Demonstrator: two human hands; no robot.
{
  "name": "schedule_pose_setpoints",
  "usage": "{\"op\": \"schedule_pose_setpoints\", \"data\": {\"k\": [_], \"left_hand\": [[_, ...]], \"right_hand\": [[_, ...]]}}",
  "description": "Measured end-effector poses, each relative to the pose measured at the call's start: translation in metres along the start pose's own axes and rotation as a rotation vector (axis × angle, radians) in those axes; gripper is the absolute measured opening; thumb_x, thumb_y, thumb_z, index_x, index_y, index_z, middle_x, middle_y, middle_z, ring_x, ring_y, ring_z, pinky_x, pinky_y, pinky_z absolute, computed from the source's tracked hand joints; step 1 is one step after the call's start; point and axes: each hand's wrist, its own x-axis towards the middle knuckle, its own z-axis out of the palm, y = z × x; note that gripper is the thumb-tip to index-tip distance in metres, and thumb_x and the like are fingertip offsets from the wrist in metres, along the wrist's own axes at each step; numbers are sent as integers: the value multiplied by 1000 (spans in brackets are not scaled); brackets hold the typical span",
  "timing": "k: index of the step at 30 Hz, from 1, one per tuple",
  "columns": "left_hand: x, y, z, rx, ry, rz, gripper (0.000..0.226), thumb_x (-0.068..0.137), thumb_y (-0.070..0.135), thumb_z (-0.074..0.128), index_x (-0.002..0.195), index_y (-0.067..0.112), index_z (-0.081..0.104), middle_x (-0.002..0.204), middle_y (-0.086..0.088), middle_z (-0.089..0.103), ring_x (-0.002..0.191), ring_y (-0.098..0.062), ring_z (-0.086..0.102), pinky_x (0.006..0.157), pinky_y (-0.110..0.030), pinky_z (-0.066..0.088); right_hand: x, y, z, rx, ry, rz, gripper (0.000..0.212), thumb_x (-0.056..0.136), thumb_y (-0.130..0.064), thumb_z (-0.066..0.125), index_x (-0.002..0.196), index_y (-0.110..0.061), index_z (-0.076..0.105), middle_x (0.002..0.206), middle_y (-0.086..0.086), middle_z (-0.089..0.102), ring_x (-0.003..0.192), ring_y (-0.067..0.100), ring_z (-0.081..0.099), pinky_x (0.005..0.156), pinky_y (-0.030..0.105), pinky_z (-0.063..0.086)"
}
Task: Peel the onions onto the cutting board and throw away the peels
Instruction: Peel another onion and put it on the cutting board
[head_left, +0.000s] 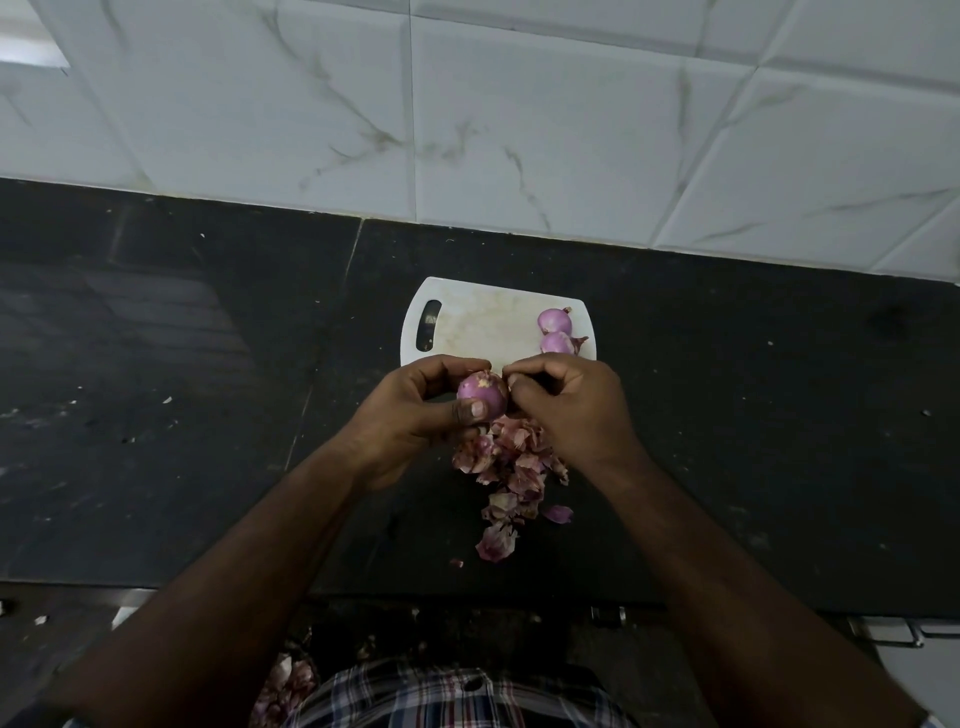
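Onion (481, 392) mid-peel, cupped in left hand (415, 415) with thumb pressed across its front, held just above near edge of white cutting board (483, 322). Right hand (566, 402) curled tight, fingertips pinching at onion's top right side. Two more peeled onions (555, 332) parked on board's right end. Heap of purple peels (511, 467) spread over dark countertop (182, 389) right under both hands.
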Motion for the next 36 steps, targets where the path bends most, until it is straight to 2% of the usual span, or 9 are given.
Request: {"op": "schedule_pose_setpoints", "data": {"k": [5, 7, 10, 16, 23, 26, 29, 33, 36], "left_hand": [[3, -3, -3, 60, 65, 14, 48, 67, 7, 79, 114, 11, 67, 117, -12, 69, 95, -25, 71, 71, -30, 62], [4, -5, -2, 81, 89, 27, 49, 66, 8, 80, 114, 10, 67, 117, -13, 69, 94, -26, 71, 77, -35, 63], [4, -6, -1, 129, 112, 36, 50, 65, 8, 82, 113, 10, 67, 117, -12, 69, 93, -24, 71, 78, -36, 63], [3, -4, -1, 84, 57, 5, 49, 67, 6, 80, 114, 9, 67, 116, -13, 70, 94, -23, 72, 72, -29, 60], [1, -4, -5, -11, 46, -6, 46, 73, 7, 74, 119, 12, 66, 113, -12, 71, 93, -24, 71, 73, -27, 61], [2, -6, -9, -43, 65, -6, 47, 75, 4, 73, 120, 12, 65, 115, -11, 70, 98, -27, 70, 81, -34, 61], [3, -8, -7, -18, 60, -18, 54, 71, 2, 76, 122, 10, 64, 121, -14, 69, 104, -30, 69, 90, -44, 58], [4, -8, -3, 108, 94, 11, 56, 66, 5, 81, 118, 13, 63, 124, -13, 66, 106, -27, 68, 90, -45, 59], [4, -7, -3, 104, 93, 12, 54, 67, 4, 79, 118, 13, 62, 125, -16, 65, 103, -27, 69, 90, -46, 59]], "right_hand": [[-6, -7, -1, 16, -19, -42, 22, 87, -11, 73, 108, -18, 74, 91, -13, 72, 88, -5, 67, 76, 11, 52], [-9, -7, 1, -6, -26, -51, 24, 86, -10, 74, 109, -18, 74, 89, -14, 71, 86, -8, 65, 73, 7, 49], [-8, -6, 4, -15, -18, -36, 24, 87, -11, 72, 109, -21, 72, 87, -13, 70, 84, -5, 65, 74, 11, 52], [-8, -8, 6, -39, -89, -51, 26, 89, -9, 65, 109, -24, 63, 82, -7, 64, 75, 12, 63, 70, 31, 56], [-2, -3, 2, 62, -36, 31, 25, 91, -8, 64, 110, -24, 61, 85, -6, 65, 78, 3, 65, 72, 21, 55], [1, 0, -4, 177, -67, 100, 23, 92, -15, 69, 114, -22, 64, 97, -5, 70, 87, 7, 70, 78, 30, 60], [-1, 0, 2, 118, -128, 104, 34, 86, -31, 76, 117, -24, 66, 98, -6, 71, 86, 11, 70, 77, 36, 61], [-2, 0, 13, 131, -50, 84, 29, 85, -9, 76, 112, -19, 70, 87, -3, 72, 84, 12, 71, 78, 41, 62], [-6, -1, 16, 127, -24, 72, 29, 87, -9, 72, 114, -19, 67, 82, -5, 70, 78, 10, 70, 75, 35, 61]]}}
